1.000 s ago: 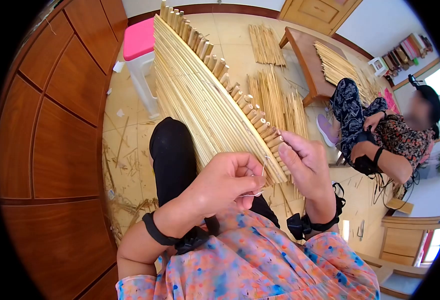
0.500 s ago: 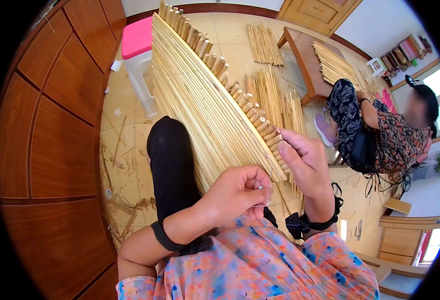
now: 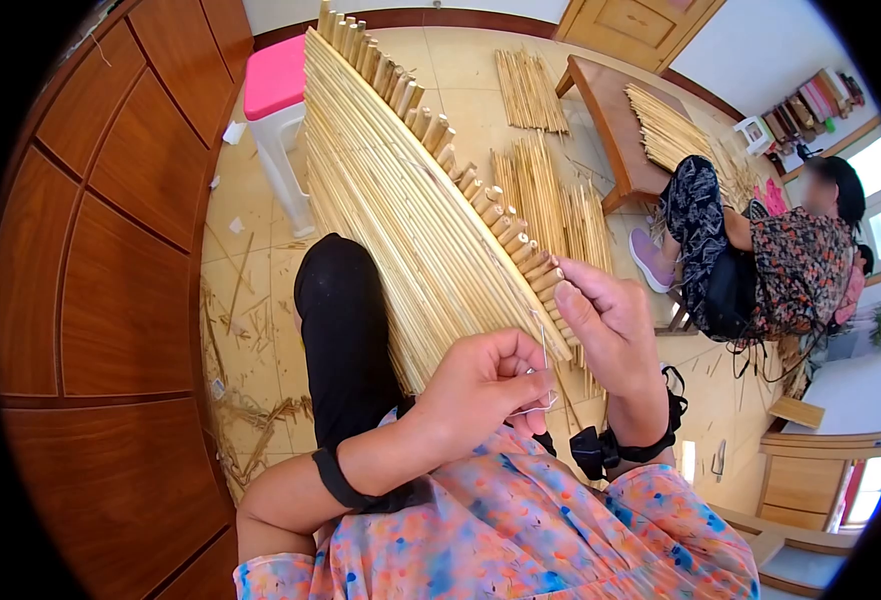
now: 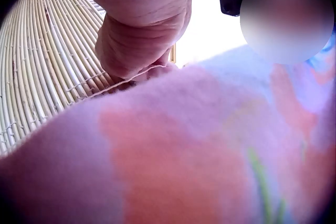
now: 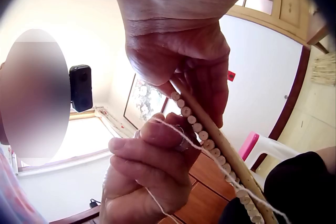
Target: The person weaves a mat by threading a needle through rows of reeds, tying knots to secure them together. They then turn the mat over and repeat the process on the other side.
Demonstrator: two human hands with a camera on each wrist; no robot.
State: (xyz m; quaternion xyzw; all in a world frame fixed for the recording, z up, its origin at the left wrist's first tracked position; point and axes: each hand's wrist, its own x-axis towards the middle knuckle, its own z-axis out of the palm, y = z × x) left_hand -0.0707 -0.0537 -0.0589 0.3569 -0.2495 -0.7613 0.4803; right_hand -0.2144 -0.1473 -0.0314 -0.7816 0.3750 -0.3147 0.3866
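A mat of straight pale stalks (image 3: 430, 230) slants from the pink stool to my lap, its stalk ends jutting along the right edge. My left hand (image 3: 485, 385) pinches a thin white string (image 3: 546, 345) between thumb and curled fingers, just below the mat's near corner. That string (image 5: 207, 153) runs from the fingers along the row of cut stalk ends in the right wrist view. At the near right edge, my right hand (image 3: 610, 320) grips the mat, thumb on the near side and fingers partly hidden behind it. A ring shows on my left hand (image 5: 152, 166).
The far end of the mat reaches a white stool with a pink top (image 3: 275, 80). Stalk bundles (image 3: 535, 190) lie on the tiled floor, more on a brown low table (image 3: 610, 130). Another person (image 3: 800, 250) sits at right. Wooden cabinets (image 3: 110, 250) line the left; scraps litter the floor.
My left hand has drawn down and to the right, toward my body, with the string stretched from the mat. My right hand keeps its grip. The other person has turned away and leaned.
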